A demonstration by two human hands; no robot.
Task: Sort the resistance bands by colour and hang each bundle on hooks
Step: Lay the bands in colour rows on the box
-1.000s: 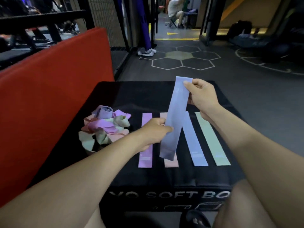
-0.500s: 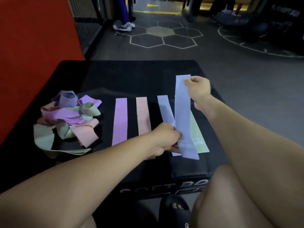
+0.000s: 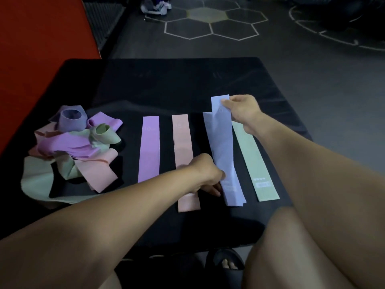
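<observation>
Blue band: centre right of frame, lying over a second blue band on the black box.
Right hand: pinches its far end.
Left hand: grips its near part.
Flat bands: purple, pink, green.
Pile: left, tangled bands.

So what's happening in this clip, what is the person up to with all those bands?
A person is sorting resistance bands by colour on a black soft box. Both hands hold a blue band: right hand pinches its far end, left hand its near end, over another blue one. Purple, pink and green bands lie flat; a tangled pile waits left.
</observation>
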